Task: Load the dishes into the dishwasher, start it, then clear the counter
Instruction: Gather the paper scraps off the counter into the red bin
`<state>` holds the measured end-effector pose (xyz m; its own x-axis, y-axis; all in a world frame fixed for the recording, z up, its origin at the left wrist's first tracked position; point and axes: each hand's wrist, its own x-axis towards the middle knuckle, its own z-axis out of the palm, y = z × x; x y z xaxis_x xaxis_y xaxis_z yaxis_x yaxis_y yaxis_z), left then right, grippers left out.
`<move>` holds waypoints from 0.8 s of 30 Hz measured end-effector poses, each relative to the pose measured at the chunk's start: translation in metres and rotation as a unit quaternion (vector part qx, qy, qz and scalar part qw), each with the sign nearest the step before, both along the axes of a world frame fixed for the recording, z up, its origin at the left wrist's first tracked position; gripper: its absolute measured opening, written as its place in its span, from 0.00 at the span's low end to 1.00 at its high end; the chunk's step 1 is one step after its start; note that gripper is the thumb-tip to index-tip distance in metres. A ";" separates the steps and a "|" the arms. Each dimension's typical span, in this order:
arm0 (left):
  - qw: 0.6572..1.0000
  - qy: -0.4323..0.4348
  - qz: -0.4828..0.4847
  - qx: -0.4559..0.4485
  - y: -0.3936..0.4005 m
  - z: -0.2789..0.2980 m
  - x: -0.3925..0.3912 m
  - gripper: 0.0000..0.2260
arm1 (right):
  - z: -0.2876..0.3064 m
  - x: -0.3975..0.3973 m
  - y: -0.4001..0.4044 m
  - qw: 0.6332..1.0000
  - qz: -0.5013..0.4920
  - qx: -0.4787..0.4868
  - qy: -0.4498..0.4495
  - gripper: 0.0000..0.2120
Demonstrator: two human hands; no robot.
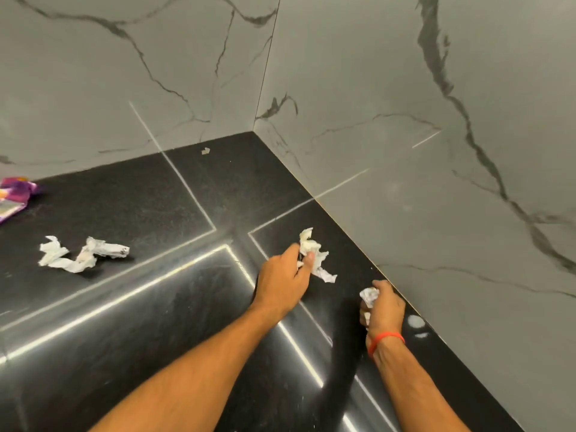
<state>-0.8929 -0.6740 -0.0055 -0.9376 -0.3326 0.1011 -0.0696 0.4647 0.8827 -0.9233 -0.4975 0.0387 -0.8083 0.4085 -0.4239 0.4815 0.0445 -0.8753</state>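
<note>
A crumpled tissue [314, 254] is pinched between thumb and fingers of the left hand [285, 277], above the black counter [156, 322]. A smaller paper wad [369, 296] is clenched in the right hand [385, 310]. Two more crumpled tissues [82, 254] lie well left of the fingers; a purple wrapper [15, 196] is farther left.

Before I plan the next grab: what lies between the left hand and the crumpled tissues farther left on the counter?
In the head view, only bare black counter lies between the left hand and the crumpled tissues.
</note>
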 end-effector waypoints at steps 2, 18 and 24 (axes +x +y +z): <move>0.998 -0.030 0.002 0.057 0.008 0.009 0.031 0.17 | 0.001 0.033 0.004 1.000 -0.007 -0.024 -0.011 0.16; 0.897 -0.154 0.015 0.413 0.059 0.081 0.233 0.17 | 0.079 0.224 0.035 0.981 -0.012 -0.179 0.079 0.21; 0.880 -0.110 0.015 0.462 0.084 0.104 0.300 0.17 | 0.085 0.286 0.060 0.974 0.019 -0.206 0.088 0.18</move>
<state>-0.5926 -0.5901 0.0990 -0.8904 -0.2019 -0.4080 -0.2857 -0.4500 0.8461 -0.6368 -0.4376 0.1241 -0.8949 0.2012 -0.3983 0.3266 -0.3127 -0.8919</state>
